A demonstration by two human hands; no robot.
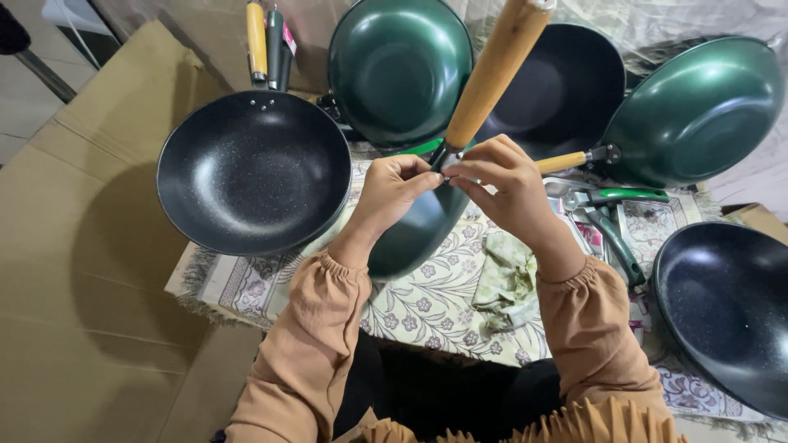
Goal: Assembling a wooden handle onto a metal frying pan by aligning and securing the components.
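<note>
My left hand [392,190] and my right hand [502,182] meet at the metal joint where a long wooden handle [493,69] joins a dark green pan [414,236]. The handle points up and away from me. The pan hangs below my hands, mostly hidden behind my left wrist. Fingertips of both hands pinch the joint area; what they grip there is too small to tell.
Several pans surround me: a black speckled one [250,170] at left, green ones [399,66] [696,111] at the back, a black one [726,308] at right. Pliers with green grips [611,197], a crumpled cloth [505,283], a floral mat [427,303] and flattened cardboard [78,271] lie around.
</note>
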